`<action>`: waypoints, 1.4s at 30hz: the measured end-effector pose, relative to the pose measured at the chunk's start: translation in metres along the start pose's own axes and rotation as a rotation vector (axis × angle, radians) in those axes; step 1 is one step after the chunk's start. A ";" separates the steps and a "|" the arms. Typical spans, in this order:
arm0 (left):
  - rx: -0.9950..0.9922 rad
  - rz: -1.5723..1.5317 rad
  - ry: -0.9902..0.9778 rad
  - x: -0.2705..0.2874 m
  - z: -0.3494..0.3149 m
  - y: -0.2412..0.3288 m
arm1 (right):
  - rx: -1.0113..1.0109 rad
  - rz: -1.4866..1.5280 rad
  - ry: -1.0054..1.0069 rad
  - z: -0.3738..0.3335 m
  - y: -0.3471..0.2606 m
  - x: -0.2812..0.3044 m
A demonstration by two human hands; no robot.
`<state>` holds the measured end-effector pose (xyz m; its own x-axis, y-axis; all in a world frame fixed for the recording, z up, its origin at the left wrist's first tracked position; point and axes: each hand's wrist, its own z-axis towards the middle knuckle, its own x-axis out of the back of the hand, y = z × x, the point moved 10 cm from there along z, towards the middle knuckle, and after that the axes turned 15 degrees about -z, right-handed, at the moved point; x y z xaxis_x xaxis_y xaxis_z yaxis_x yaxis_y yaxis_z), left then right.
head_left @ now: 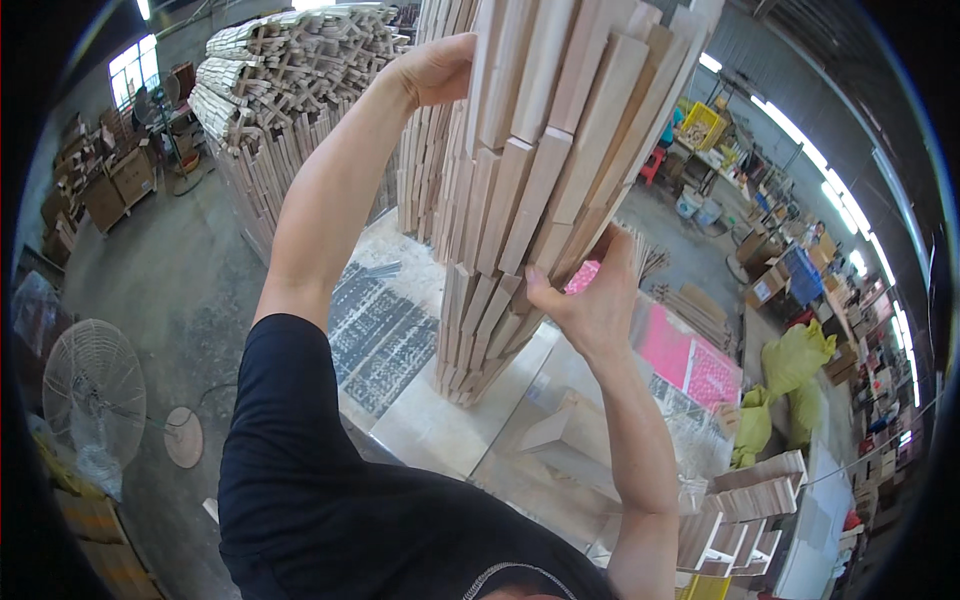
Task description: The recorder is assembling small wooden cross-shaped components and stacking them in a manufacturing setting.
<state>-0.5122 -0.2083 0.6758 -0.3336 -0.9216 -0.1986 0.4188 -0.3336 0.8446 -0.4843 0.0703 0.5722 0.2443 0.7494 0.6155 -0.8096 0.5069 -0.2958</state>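
A tall stack of narrow pale wooden strips (pixel 510 200) stands upright on the work table (pixel 430 425) before me. The strips sit in several tiers, end above end, and the top runs out of view. My left hand (pixel 440 72) reaches high to the stack's left side; its fingers are hidden behind the wood. Lower down on the right, my right hand (pixel 592 300) grips the stack, thumb against the near face and fingers curled round the side, partly hidden. A pink patterned sheet (pixel 690 355) lies on the table right of this hand.
Behind on the left rises a large pile of wooden strips (pixel 290 110). A round-based floor fan (pixel 95 385) stands at left. White-edged wooden pieces (pixel 740 510) lie at lower right, near yellow-green sacks (pixel 795 365). Cardboard boxes (pixel 130 180) stand at far left.
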 end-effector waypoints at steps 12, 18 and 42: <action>-0.244 -0.079 0.331 -0.060 -0.035 -0.029 | 0.027 -0.007 -0.079 0.000 0.010 -0.001; -0.251 0.059 0.551 -0.058 -0.049 -0.025 | 0.123 0.166 0.178 0.040 0.001 0.045; -0.212 0.131 0.508 -0.035 -0.088 -0.107 | 0.079 0.299 0.208 0.072 -0.005 0.043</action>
<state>-0.4714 -0.1573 0.5485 0.1587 -0.9203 -0.3576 0.6072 -0.1946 0.7703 -0.5085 0.0693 0.6530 0.0875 0.9340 0.3465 -0.8985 0.2242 -0.3774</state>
